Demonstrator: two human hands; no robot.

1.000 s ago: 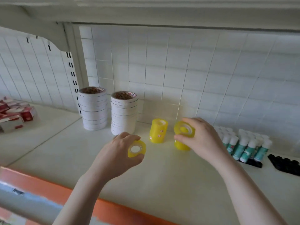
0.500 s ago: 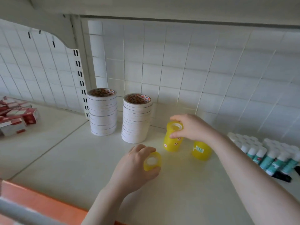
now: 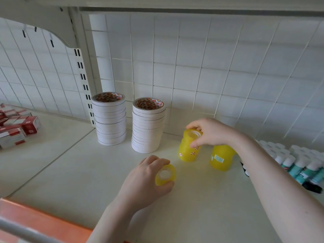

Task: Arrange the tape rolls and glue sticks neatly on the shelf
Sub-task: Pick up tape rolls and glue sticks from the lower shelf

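Observation:
Two tall stacks of white tape rolls [image 3: 110,120] [image 3: 148,126] stand at the back of the white shelf [image 3: 70,172]. To their right are two short stacks of yellow tape rolls [image 3: 188,153] [image 3: 221,157]. My right hand [image 3: 208,133] grips the top yellow roll [image 3: 192,135] on the left yellow stack. Held just above the shelf, a single yellow roll [image 3: 165,174] is gripped by my left hand [image 3: 147,181] in front of the stacks. Glue sticks [image 3: 298,163] with white caps and teal bodies stand in rows at the right.
Red and white boxes [image 3: 15,127] lie on the neighbouring shelf at the left. A wire grid panel [image 3: 210,67] backs the shelf. An orange strip [image 3: 43,223] runs along the front edge. Black items [image 3: 313,187] lie by the glue sticks.
My right hand carried a yellow roll from the right yellow stack to the top of the left one. My left hand kept its roll and shifted little.

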